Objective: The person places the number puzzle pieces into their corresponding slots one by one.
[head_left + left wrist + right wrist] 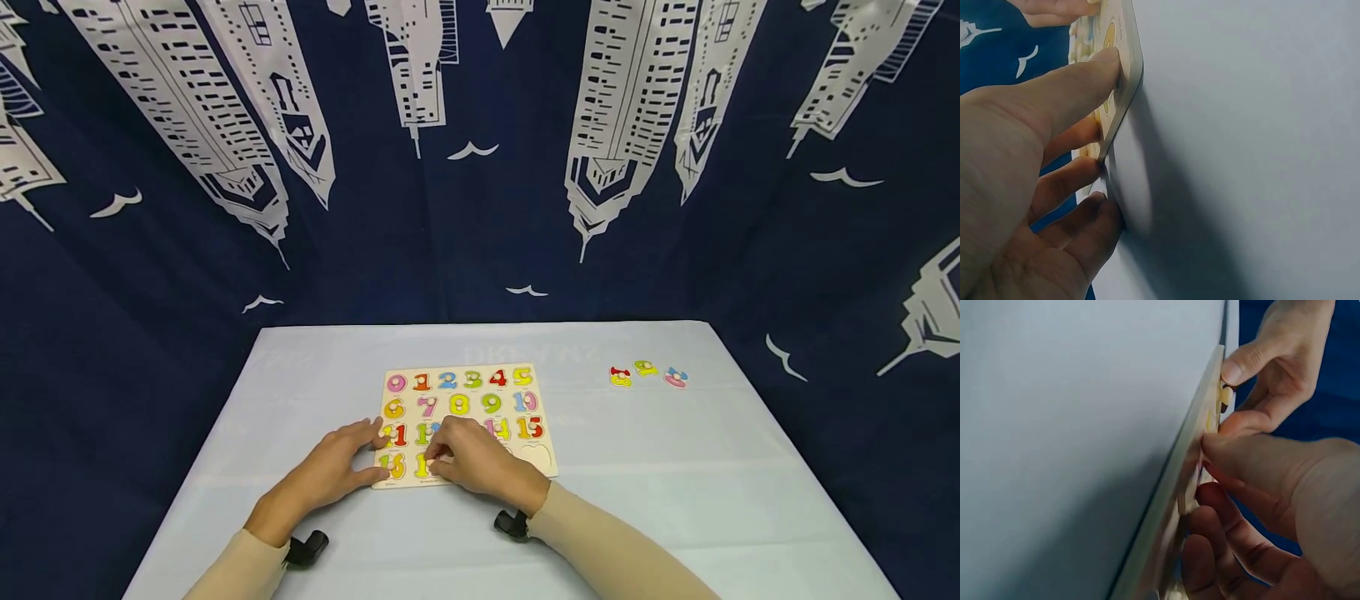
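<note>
A wooden number puzzle board [408,396] lies on the white table with coloured number pieces in its recesses. My left hand [333,467] rests at its left side; the thumb [1088,78] presses on the board near the lower-left corner and the other fingers lie along the edge. My right hand [476,454] bends over the bottom row, pinching a yellow number piece [422,465] with thumb and fingertips beside the 16. That hand hides much of the bottom row. A bare recess [536,456] shows at the lower-right corner.
Three loose number pieces lie to the right of the board: a red-and-yellow one [620,377], a yellow-green one [645,367] and a blue-and-pink one [676,377]. Behind the table [637,483] hangs a dark blue cloth [465,233] printed with white buildings.
</note>
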Motion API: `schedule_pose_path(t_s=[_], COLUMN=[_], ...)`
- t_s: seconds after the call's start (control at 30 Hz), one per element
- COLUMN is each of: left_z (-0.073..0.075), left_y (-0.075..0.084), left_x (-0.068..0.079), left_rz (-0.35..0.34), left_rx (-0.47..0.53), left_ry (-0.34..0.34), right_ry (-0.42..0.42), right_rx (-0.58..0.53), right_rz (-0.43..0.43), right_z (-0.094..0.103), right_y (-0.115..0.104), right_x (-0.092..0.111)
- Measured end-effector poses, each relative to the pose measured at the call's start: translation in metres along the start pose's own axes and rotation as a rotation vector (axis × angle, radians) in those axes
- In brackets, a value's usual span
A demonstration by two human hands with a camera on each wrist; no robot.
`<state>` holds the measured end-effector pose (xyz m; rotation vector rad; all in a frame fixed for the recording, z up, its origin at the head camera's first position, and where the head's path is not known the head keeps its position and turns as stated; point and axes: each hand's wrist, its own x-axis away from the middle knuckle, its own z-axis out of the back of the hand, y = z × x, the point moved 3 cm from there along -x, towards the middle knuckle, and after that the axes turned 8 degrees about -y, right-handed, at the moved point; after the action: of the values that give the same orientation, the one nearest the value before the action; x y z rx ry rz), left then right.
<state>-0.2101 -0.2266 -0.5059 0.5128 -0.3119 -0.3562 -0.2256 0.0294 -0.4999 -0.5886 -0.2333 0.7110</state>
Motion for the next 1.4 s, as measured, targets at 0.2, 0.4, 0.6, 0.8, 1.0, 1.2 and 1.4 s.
schedule_pose_path(t_s=[0.2,0.4,0.6,0.8,1.0,1.2,1.4], left_z=[-0.002,-0.001,0.0,0.001,0.001,-0.001,0.001], left_y=[0.0,-0.001,-0.001,0.001,0.0,-0.002,-0.003], left_x=[0.001,0.001,0.002,0.002,0.003,0.003,0.003], left_rz=[0.024,0.021,0.036,0.015,0.006,0.003,-0.004], left_rx=[0.016,0.014,0.022,0.026,0.036,0.048,0.037], left_ry=[0.004,0.015,0.009,0.01,0.007,0.01,0.018], right_ry=[0.014,0.094,0.191,0.29,0.39,0.42,0.404], right_rx=[-0.018,-0.051,-0.03,0.002,0.059,0.051,-0.007], right_rz=[0.012,-0.015,-0.073,-0.18,-0.282,-0.355,-0.447], right_z=[0.011,0.033,0.058,0.088,0.118,0.147,0.164], right_y=[0.011,0.033,0.066,0.109,0.157,0.2,0.23], right_x=[0.012,0.028,0.044,0.063,0.085,0.111,0.13])
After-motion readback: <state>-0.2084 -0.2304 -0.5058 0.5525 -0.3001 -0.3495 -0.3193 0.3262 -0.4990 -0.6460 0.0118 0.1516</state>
